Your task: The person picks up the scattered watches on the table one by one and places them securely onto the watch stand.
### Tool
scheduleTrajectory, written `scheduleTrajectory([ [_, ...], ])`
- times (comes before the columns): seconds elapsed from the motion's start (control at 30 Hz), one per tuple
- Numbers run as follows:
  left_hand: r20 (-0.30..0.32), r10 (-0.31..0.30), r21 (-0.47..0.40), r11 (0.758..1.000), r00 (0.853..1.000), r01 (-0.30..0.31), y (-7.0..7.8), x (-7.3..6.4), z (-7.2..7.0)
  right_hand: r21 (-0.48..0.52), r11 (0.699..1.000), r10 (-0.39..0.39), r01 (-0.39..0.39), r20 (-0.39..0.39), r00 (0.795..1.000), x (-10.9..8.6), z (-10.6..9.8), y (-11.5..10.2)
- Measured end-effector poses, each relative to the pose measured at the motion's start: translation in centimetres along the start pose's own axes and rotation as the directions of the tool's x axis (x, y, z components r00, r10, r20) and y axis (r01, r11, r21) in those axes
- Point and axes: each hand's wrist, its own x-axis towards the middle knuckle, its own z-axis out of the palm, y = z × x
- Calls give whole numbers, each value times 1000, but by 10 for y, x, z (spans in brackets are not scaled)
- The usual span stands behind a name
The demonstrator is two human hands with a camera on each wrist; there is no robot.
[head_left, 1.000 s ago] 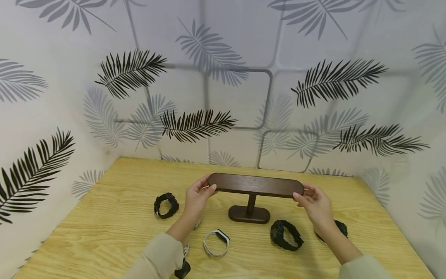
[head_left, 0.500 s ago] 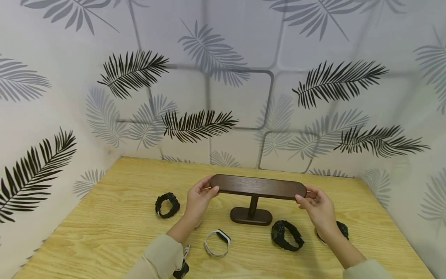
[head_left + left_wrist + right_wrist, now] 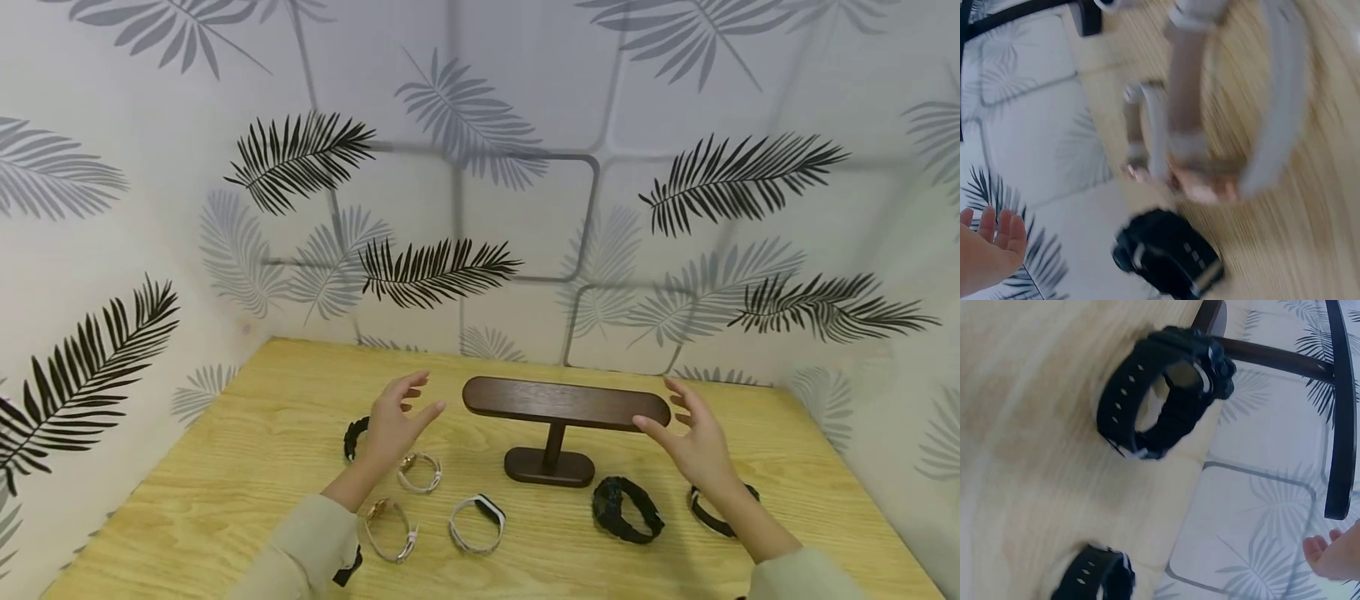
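The left hand (image 3: 393, 425) has let go, its fingers spread in a loose curve around nothing, just off the left end of the dark wooden stand (image 3: 566, 402). The right hand (image 3: 701, 442) is also unclenched, fingers gently bent, close to the right end of the bar. In the head view its thumb tip overlaps the front edge there, and whether it touches cannot be told; in the right wrist view the visible fingers sit just beside the bar's end. The stand is upright between the 2 hands, its bar on 1 post above an oval base (image 3: 549, 467) resting on the wooden table (image 3: 247, 433). Behind the left forearm lies a black watch (image 3: 350, 442), partly covered; to that forearm's right are 2 pale-strapped watches with gold-toned cases, the farther watch (image 3: 408, 460) and the nearer watch (image 3: 378, 510). A white fitness band (image 3: 491, 510) stands in front of the base, a chunky black watch (image 3: 611, 504) right of it, and another black watch (image 3: 708, 518) partly behind the right forearm. Leaf-patterned covering (image 3: 525, 208) rises behind.
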Motion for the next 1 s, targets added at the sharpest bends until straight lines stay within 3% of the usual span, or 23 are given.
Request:
scheduleTrajectory([
  [0.13, 17, 32, 136, 990, 999, -34, -19, 3, -16, -119, 982, -141, 148, 66, 988, 7, 0, 1],
  [0.2, 41, 24, 225, 974, 999, -32, -30, 3, -24, -167, 963, -196, 211, 102, 975, 10, 0, 0],
  [0.33, 81, -81, 378, 925, 993, 45, -47, -1, -36, -254, 916, -283, 311, 144, 948, 12, 3, 0],
  [0.43, 105, -189, 453, 883, 976, 122, -54, -4, -44, -318, 878, -320, 358, 166, 933, 13, 6, 0],
  [0.6, 159, -275, 527, 836, 948, 154, -62, -6, -52, -397, 814, -389, 425, 170, 905, 14, 9, 1],
  [0.8, 217, -314, 534, 831, 924, 157, -65, -7, -50, -456, 752, -447, 476, 179, 877, 16, 10, -3],
  [1.0, 235, -323, 531, 832, 917, 157, -61, -10, -48, -483, 734, -451, 477, 179, 874, 15, 11, -5],
])
